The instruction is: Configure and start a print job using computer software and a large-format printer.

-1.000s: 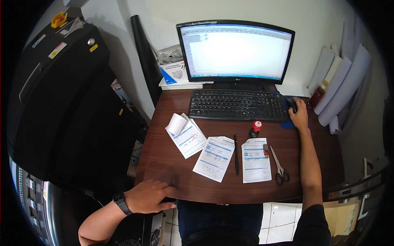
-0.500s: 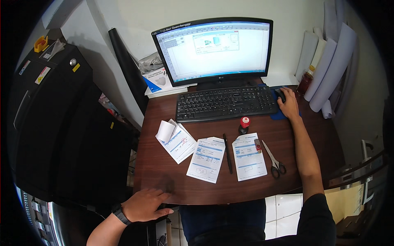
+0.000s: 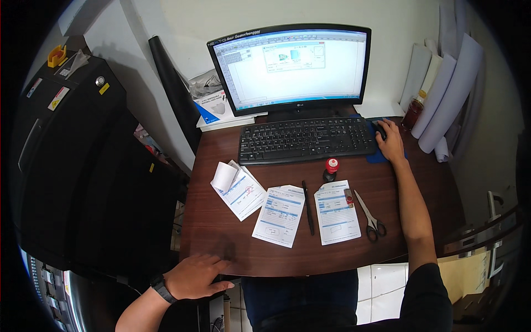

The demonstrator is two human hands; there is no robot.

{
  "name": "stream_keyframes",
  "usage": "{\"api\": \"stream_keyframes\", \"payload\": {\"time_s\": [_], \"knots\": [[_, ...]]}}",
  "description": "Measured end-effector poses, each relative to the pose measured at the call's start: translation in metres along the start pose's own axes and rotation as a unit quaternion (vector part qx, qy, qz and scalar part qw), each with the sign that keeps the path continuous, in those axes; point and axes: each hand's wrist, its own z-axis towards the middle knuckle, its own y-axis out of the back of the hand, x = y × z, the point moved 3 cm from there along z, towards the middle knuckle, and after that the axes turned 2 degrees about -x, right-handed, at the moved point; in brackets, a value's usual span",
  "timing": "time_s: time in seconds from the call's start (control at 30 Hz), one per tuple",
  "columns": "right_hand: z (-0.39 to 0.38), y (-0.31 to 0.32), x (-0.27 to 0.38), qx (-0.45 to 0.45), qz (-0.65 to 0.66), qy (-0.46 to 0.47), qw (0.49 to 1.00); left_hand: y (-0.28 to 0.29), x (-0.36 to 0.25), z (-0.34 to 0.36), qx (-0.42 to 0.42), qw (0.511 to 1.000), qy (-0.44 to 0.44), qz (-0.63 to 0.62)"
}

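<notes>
Currently the right hand (image 3: 391,143) lies over the black mouse (image 3: 379,130), its grip closed lightly around the body, the fingers draped forward and hiding part of it. That mouse sits to the right of the black keyboard (image 3: 307,139), on a blue mouse pad (image 3: 378,159) toward the far right of the dark wooden surface (image 3: 210,249). At the near left edge rests the left hand (image 3: 196,276), palm down, its grip loose and holding nothing, with the thumb spread away from the fingers; a black watch (image 3: 161,289) circles that wrist. Behind the keyboard stands a lit monitor (image 3: 293,77), where a small window is open near the top of a mostly white page. Between the hands lie several papers: a pad (image 3: 238,191) with its top sheet curled back, a middle form (image 3: 279,218) just beside it, and a right form (image 3: 338,218). A black pen (image 3: 308,207) lies between the two forms. On the right form's edge rests a small red and silver object (image 3: 349,198), with open-bladed scissors (image 3: 369,218) just to its right. A red-topped stamp (image 3: 331,170) stands upright below the keyboard, and a bottle (image 3: 413,110) of dark red liquid stands beside large paper rolls (image 3: 449,99).
</notes>
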Motion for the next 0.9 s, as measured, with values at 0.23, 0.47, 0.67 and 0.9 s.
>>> {"api": "stream_keyframes", "payload": {"time_s": [0.23, 0.47, 0.67, 0.9], "knots": [[0.0, 0.003, 0.003, -0.003, 0.015, 0.009, 1.0, -0.001, 0.001, -0.001, -0.001, 1.0, -0.005, 0.007], [0.0, 0.004, 0.008, 0.0, 0.018, 0.012, 1.0, -0.006, 0.004, -0.003, -0.037, 0.999, -0.011, 0.0], [0.001, 0.002, 0.008, 0.014, 0.015, 0.029, 0.999, -0.011, 0.009, -0.004, -0.026, 1.0, -0.014, 0.001], [0.0, -0.002, 0.0, -0.01, 0.029, 0.011, 0.999, -0.009, 0.007, -0.003, -0.024, 0.999, -0.034, 0.004]]}}
